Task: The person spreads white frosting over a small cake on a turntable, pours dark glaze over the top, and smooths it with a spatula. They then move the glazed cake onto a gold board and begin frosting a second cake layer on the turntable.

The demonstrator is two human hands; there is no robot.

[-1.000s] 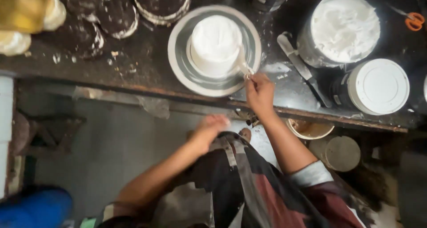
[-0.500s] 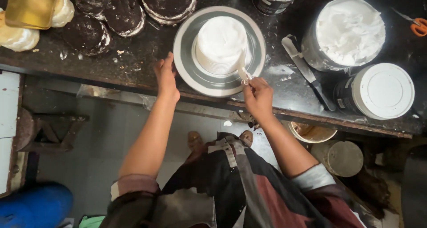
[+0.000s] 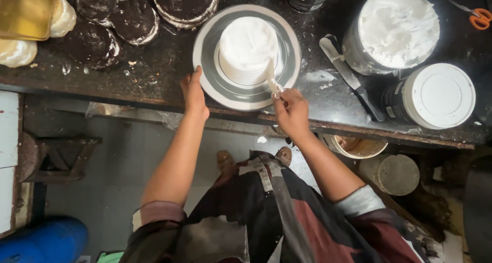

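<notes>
A small round cake (image 3: 248, 48) coated in white cream stands on a grey turntable (image 3: 207, 53) at the front of the dark counter. My right hand (image 3: 292, 110) grips a cream-smeared spatula (image 3: 271, 76) whose blade rests against the cake's right side. My left hand (image 3: 193, 91) touches the turntable's left rim, fingers apart.
Dark round cake layers (image 3: 185, 1) lie at the back left. A bucket of white cream (image 3: 397, 29), a white-lidded tub (image 3: 438, 95), a long knife (image 3: 348, 76) and orange-handled scissors (image 3: 479, 17) sit to the right. Below the counter edge are a bowl (image 3: 356, 146) and a blue drum (image 3: 46, 240).
My left hand rose from near my waist to the turntable's left rim. My right hand stays with the spatula at the cake's side.
</notes>
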